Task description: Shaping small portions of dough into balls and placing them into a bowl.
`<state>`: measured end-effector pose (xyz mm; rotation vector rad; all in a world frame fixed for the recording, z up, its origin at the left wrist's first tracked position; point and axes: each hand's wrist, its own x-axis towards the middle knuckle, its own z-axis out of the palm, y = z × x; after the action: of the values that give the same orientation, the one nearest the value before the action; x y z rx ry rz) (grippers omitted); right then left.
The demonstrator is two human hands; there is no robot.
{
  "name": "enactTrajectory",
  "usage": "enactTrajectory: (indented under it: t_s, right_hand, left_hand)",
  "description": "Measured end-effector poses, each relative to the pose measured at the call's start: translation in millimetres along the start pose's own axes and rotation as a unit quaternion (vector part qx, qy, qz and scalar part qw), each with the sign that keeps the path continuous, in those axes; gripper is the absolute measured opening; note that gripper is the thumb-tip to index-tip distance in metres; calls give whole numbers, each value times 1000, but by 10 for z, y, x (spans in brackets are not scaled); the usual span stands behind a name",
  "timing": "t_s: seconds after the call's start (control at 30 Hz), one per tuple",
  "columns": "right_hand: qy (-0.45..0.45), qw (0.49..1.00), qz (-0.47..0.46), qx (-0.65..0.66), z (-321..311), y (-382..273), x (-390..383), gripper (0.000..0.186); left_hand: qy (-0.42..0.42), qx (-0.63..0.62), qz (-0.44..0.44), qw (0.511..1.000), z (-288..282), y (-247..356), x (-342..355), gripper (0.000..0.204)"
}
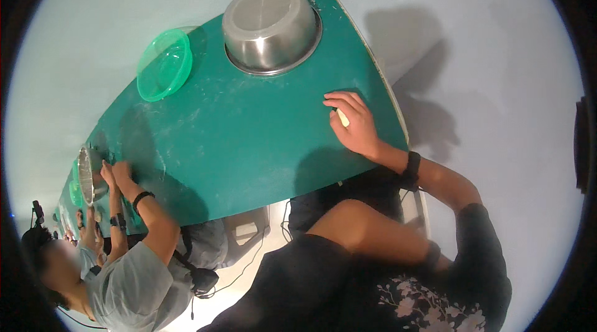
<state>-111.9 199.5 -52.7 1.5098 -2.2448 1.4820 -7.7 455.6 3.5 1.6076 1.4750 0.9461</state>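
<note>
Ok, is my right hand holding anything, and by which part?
Apparently a pale lump, tucked in your right hand beside the thumb; much of it is hidden, so which part is gripped can't be told.

With the right hand (356, 125) taken as centre, it is over the table (261, 133), near the 3 o'clock edge, a lump (342, 117) between thumb and fingers. On the table, an upturned basin (273, 36) stands at 11 o'clock; a bowl (165, 65) lies at 10 o'clock, left of the basin and apart. Between 8 and 9 o'clock, a co-worker's hand (123, 173) is near a second bowl (97, 173). The left hand (444, 263), mostly hidden, is off the table at 5 o'clock.
</note>
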Motion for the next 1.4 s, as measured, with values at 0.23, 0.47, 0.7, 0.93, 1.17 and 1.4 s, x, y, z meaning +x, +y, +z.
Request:
enactTrajectory:
  t_s: [0.23,0.47,0.7,0.93,1.17,1.4]
  right_hand:
    - [-1,1000,3,2,-11,-17,-5,24]
    - [0,1000,-6,-4,-23,-6,7,26]
    - [-3,1000,-5,-7,-19,-67,32,23]
    - [-8,1000,-16,-17,0,-3,19,22]
    - [-5,1000,-7,-16,-46,13,28,22]
    - [-11,1000,5,-26,-7,-12,37,22]
  left_hand:
    - [-12,-26,-10,1000,22,-39,71,28]
    - [-20,-45,-22,999,33,-60,62,30]
    - [-35,-54,-27,998,67,-47,71,32]
    - [-46,-65,-26,996,70,-35,106,33]
    - [-63,-80,-20,995,27,-7,145,35]
    - [-112,-171,-39,978,-143,-69,-527,37]
